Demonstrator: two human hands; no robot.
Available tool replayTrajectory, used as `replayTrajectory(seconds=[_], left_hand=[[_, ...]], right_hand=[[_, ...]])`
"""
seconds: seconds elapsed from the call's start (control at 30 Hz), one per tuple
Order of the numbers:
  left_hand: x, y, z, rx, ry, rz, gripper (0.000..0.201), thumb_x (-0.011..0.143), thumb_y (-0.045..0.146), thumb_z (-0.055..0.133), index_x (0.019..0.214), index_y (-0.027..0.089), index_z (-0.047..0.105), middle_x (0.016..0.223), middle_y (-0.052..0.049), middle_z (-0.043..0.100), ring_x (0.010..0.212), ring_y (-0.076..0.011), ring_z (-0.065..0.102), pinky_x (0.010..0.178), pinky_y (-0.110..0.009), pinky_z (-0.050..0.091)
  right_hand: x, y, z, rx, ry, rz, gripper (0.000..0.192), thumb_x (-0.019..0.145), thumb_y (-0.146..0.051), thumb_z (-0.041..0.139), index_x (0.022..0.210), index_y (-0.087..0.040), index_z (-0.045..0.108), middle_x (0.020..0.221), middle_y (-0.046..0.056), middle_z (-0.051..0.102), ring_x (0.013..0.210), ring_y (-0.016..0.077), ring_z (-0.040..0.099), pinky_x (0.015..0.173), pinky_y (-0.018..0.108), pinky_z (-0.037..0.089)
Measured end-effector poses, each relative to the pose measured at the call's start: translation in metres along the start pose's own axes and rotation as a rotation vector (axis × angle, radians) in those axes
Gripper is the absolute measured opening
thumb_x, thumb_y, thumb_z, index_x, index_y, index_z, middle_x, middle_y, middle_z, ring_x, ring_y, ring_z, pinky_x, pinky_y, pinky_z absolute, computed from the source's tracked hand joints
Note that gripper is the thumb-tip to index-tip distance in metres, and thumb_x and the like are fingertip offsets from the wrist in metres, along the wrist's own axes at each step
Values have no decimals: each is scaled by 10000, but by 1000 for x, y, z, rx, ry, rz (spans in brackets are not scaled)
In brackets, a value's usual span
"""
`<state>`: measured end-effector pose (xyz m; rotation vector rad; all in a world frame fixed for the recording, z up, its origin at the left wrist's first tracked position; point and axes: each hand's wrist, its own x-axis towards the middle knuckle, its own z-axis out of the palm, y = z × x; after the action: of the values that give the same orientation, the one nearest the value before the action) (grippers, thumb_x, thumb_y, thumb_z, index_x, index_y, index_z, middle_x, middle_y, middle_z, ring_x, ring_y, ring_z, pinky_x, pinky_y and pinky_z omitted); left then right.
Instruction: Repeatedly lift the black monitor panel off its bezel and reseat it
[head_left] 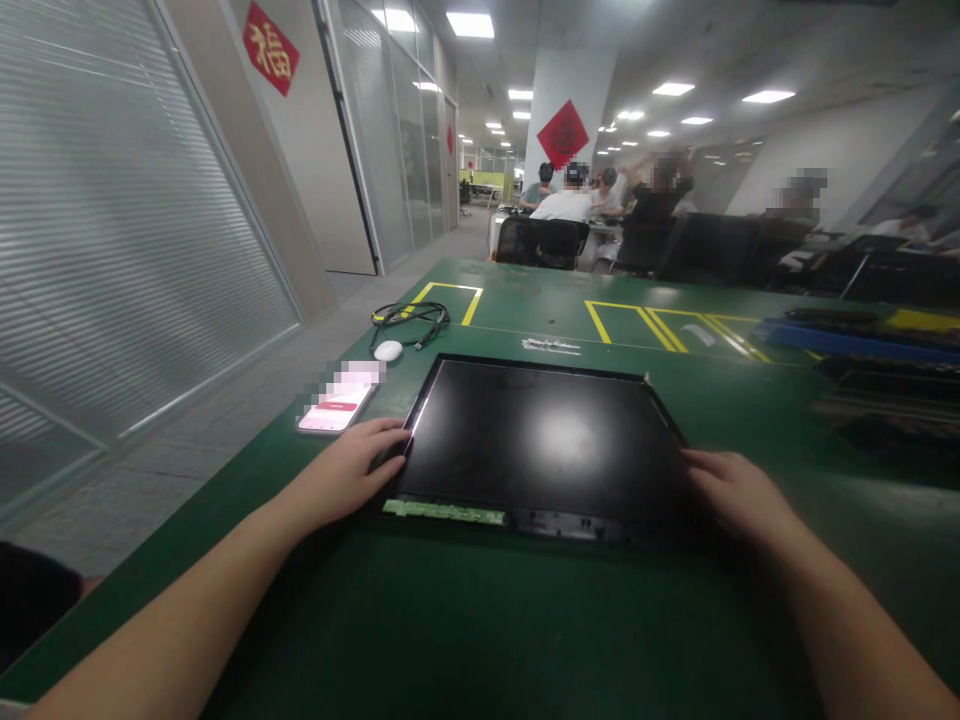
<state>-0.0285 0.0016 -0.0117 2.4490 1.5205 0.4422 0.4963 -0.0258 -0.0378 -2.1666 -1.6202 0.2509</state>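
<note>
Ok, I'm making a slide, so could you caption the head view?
Left hand and right hand at opposite sides of a dark screen on a green table.

We read this as an open-plan office, with bench work at the near end. Evidence: ceiling light panels (470,25) running far back, glass partition (135,230) with blinds on the left, grey floor (262,375), people (562,206) around far tables, black chairs (517,243), yellow-green dividers (489,160) beyond. Near side, we've got a green table (525,630) with yellow markings (472,306) and a display panel (510,420) with exposed circuit board (442,513): looks like electronics work.
</note>
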Motion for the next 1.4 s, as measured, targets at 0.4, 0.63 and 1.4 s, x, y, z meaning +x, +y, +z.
replayTrajectory(seconds=[0.4,0.63,1.4], left_hand=[[0,9,-1,17,-3,-12,495,904,439,480,1257,164,691,1389,-147,627,1248,-338,590,1060,-501,452],[-1,6,-1,20,9,12,471,898,476,523,1236,203,704,1391,-118,631,1257,-313,597,1071,-487,435],[-6,-9,-9,77,-82,206,432,884,518,610,1257,315,694,1441,-112,589,1241,-339,604,1023,-463,469]], right_hand=[[-10,-17,-4,532,-82,392,461,705,-140,562,1138,-136,721,990,122,750,696,197,683,610,304,540],[-10,-19,-4,641,-132,444,489,695,-105,542,1161,-129,688,842,105,746,653,203,672,575,307,524],[-17,-35,-12,335,-74,344,449,707,-191,567,1120,-120,730,833,106,752,627,211,660,561,310,505]])
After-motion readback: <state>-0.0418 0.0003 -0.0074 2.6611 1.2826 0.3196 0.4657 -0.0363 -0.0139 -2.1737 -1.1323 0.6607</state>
